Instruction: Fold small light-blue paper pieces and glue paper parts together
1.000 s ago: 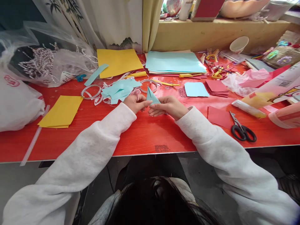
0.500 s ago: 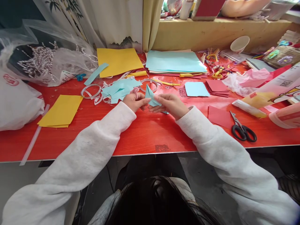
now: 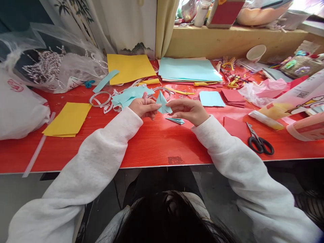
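Note:
Between my hands, above the red table (image 3: 152, 145), a light blue folded paper piece (image 3: 162, 102) stands with its point up. My left hand (image 3: 144, 107) pinches its lower left corner between thumb and fingers. At the lower right corner, my right hand (image 3: 189, 110) grips the paper with its fingertips, the other fingers curled loosely. A second folded blue piece (image 3: 176, 120), narrow and pointed, lies on the table just below. Light blue paper scraps (image 3: 130, 95) lie behind my left hand, beside a roll of clear tape (image 3: 162, 91).
Yellow paper (image 3: 68, 118) and a plastic bag (image 3: 22, 108) are on the left. Blue sheets (image 3: 188, 69) lie at the back. On the right are blue squares (image 3: 212, 98), red squares (image 3: 233, 98), black-handled scissors (image 3: 260, 141) and a pink cup (image 3: 306, 125).
The folded paper has been opened out and turned more upright between my hands. My right hand has shifted slightly right, uncovering more of the narrow folded piece on the table.

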The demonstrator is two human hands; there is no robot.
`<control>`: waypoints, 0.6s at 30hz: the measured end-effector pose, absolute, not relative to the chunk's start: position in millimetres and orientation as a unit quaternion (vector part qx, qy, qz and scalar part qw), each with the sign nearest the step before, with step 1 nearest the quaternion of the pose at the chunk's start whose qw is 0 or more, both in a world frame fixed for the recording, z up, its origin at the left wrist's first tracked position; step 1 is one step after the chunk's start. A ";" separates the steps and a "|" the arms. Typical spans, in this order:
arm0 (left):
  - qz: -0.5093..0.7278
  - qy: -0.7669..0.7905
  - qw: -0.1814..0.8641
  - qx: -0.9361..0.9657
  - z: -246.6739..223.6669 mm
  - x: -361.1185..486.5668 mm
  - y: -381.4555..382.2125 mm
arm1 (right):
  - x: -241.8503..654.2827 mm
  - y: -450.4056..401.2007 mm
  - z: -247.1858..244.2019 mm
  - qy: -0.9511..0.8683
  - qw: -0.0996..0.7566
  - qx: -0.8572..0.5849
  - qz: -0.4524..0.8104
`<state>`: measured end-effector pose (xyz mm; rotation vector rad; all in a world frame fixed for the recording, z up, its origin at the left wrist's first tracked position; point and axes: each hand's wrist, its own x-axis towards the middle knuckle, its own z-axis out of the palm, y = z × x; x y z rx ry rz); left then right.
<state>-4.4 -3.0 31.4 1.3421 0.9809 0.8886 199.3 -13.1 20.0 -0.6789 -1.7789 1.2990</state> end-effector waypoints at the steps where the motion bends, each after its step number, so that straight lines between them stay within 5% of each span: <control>1: 0.380 0.419 0.588 0.578 31.6 -4.7 -3.3 | 198.6 -14.0 19.9 -0.716 0.411 -0.272 0.494; 8: 0.356 0.416 0.553 0.628 25.9 -3.7 -3.6 | 190.4 -16.0 19.0 -0.759 0.433 -0.344 0.344; 18: 0.338 0.450 0.448 0.695 25.6 -3.6 -6.1 | 182.2 -18.5 12.2 -0.722 0.390 -0.329 0.468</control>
